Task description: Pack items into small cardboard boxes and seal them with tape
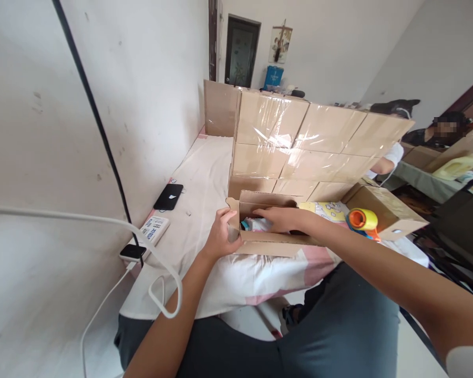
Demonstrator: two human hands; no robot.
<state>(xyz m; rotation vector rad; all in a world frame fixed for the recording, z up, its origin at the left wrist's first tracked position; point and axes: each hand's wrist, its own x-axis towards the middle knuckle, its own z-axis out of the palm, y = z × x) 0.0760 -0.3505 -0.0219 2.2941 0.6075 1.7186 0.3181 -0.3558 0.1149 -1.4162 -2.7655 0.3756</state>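
A small open cardboard box (pixel 268 248) lies on the cloth-covered table in front of me, its long flaps raised. My left hand (pixel 223 233) is closed on the cardboard end flap (pixel 232 207) at the box's left end, thumb low and fingers behind it. Inside the box, my right hand (pixel 281 219) bends its fingers over a white and teal packet (pixel 253 224). The hand hides much of that packet, and the right part of the box is behind my forearm.
Taped stacked cartons (pixel 299 139) form a wall behind the box. To the right are a tape dispenser (pixel 361 219), a yellow printed sheet (pixel 327 210) and an open carton (pixel 398 210). A black phone (pixel 168 197) and white cables (pixel 165 310) lie left. Other people sit beyond.
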